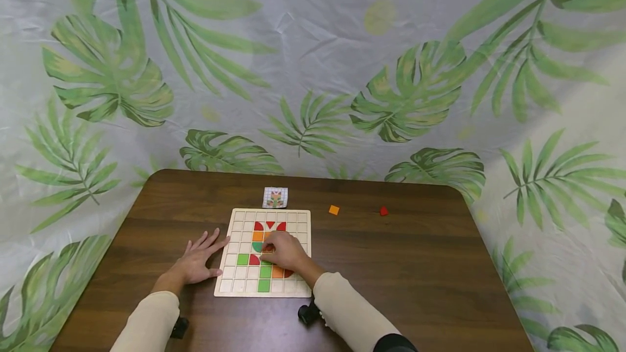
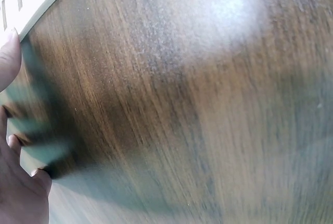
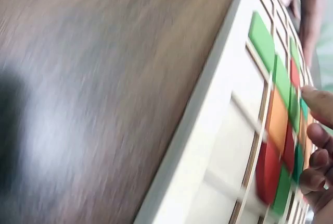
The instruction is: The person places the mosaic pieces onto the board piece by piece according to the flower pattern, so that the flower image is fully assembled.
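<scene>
A square pale wooden grid board [image 1: 237, 277] lies on the table, partly filled with red, orange and green tiles. My right hand [image 1: 285, 251] reaches over its middle from the right. Thumb and forefinger bracket a shaded orange tile [image 1: 268, 249] in a cell, and the other fingers [image 3: 315, 177] are curled. The hand hides several cells. Spread out on the table, my left hand [image 1: 195, 261] has its forefinger and thumb at the board's left edge. In the left wrist view, the thumb [image 2: 9, 62] meets the board's corner.
Just behind the board lies a small picture card [image 1: 275, 198] with a coloured tile pattern. A loose orange square tile [image 1: 334, 209] and a red tile [image 1: 383, 211] lie to the right. The brown table [image 1: 415, 265] backs onto a leaf-print cloth [image 1: 313, 69].
</scene>
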